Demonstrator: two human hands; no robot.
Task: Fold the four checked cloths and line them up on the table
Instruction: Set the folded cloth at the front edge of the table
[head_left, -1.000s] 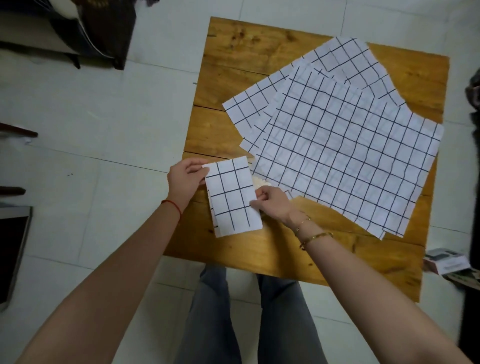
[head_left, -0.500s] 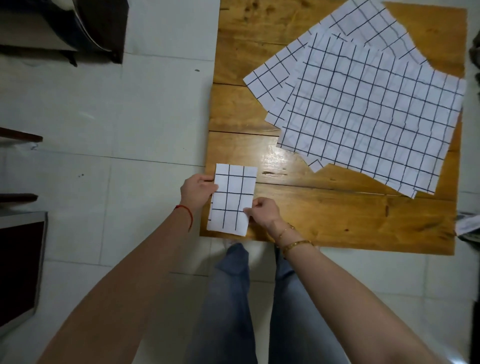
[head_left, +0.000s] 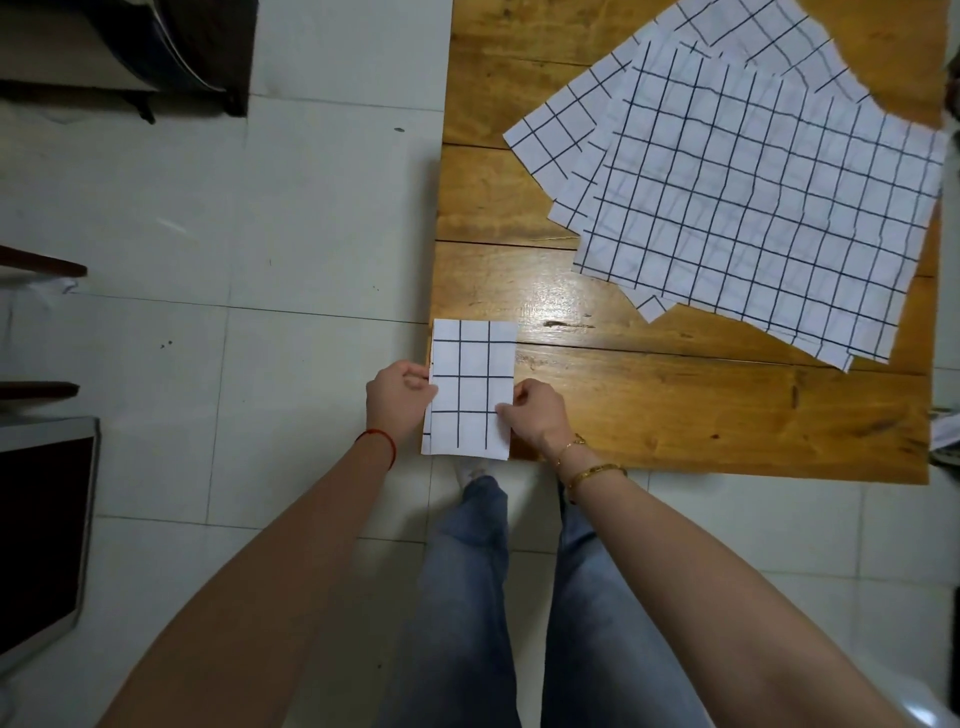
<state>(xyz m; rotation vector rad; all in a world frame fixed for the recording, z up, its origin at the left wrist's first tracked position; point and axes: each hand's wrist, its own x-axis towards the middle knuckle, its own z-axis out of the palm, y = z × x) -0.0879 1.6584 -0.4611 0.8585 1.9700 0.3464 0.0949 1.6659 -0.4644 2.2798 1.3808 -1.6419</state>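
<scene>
A small folded checked cloth (head_left: 471, 387), white with dark grid lines, lies at the near left corner of the wooden table (head_left: 701, 410). My left hand (head_left: 399, 401) pinches its left edge and my right hand (head_left: 535, 413) pinches its right edge. Three unfolded checked cloths lie fanned and overlapping on the far right of the table: the top one (head_left: 769, 218) is the largest in view, a second (head_left: 558, 122) pokes out to the left, and a third (head_left: 753, 31) shows at the back.
The table's left edge borders white floor tiles (head_left: 234, 218). Dark furniture (head_left: 171, 47) stands at the far left, and a dark panel with a pale frame (head_left: 41, 545) at the near left. My legs in jeans (head_left: 519, 597) are below the table's near edge.
Both hands have carried the folded cloth from beside the spread cloths to the table's near left corner and straightened it. The view has shifted left and down.
</scene>
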